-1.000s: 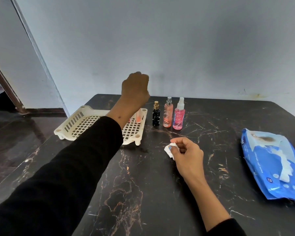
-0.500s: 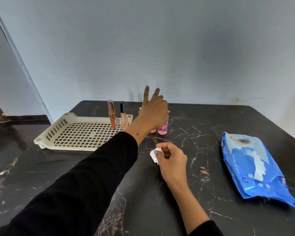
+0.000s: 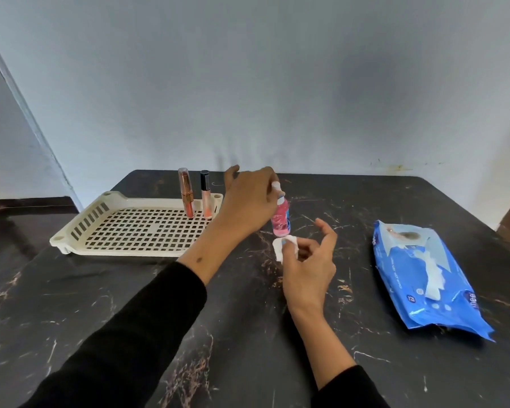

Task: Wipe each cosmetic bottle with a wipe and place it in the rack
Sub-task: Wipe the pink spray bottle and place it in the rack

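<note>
Head view: left hand (image 3: 248,201) gripping pink bottle (image 3: 281,217) by its white cap, upright near the counter (image 3: 248,334), beside rack (image 3: 136,228). Right hand (image 3: 305,266) pinching wipe (image 3: 284,248) just below bottle. Two tubes upright in rack.

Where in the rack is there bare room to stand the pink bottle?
The rack grid is bare from its left wall across to the two tubes standing at its far right corner. It is crowded just right of the rack, where the left hand holds the pink bottle.
</note>
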